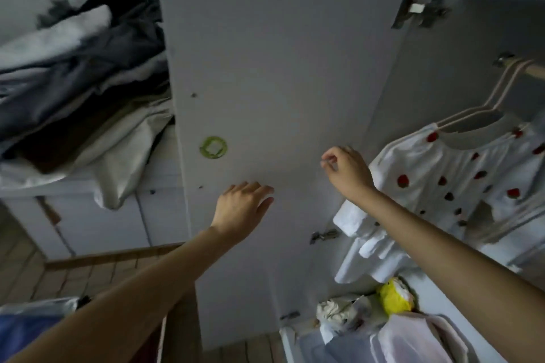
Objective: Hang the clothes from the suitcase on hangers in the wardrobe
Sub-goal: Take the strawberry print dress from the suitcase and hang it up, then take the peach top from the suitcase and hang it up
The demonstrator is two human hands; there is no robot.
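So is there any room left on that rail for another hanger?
Yes, by the look of it: the rail shows bare right of the pale hangers that carry the strawberry dress. The wardrobe floor is crowded with a yellow bag and bundles; the heap of clothes fills the left counter.

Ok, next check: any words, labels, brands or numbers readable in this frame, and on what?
None can be read.
Green ring sticker on the wardrobe door: no lettering visible.
Yellow packet on the wardrobe floor: too blurred to tell.
White garment: red spots only, no text.
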